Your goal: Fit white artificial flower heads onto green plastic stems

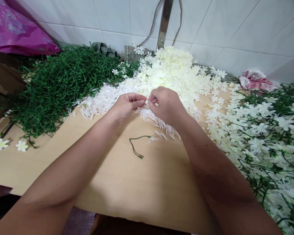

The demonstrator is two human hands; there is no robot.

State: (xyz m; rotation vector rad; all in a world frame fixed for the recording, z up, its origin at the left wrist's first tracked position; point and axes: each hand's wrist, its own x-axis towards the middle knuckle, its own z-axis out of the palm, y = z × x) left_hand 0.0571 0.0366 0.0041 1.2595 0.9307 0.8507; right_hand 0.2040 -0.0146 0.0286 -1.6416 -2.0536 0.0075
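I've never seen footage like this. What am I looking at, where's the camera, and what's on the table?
No machine here: a person's two bare hands, filmed by one camera worn on their head, looking down. The left hand and right hand meet fingertip to fingertip, pinching a small white piece. On the tan board lie a heap of green stems, thin white strands, a pile of cream petals, and made-up flowers at the right. One loose green stem lies near the hands.

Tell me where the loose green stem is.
In the head view, the loose green stem lies mid-frame on the tan board, below the left hand.
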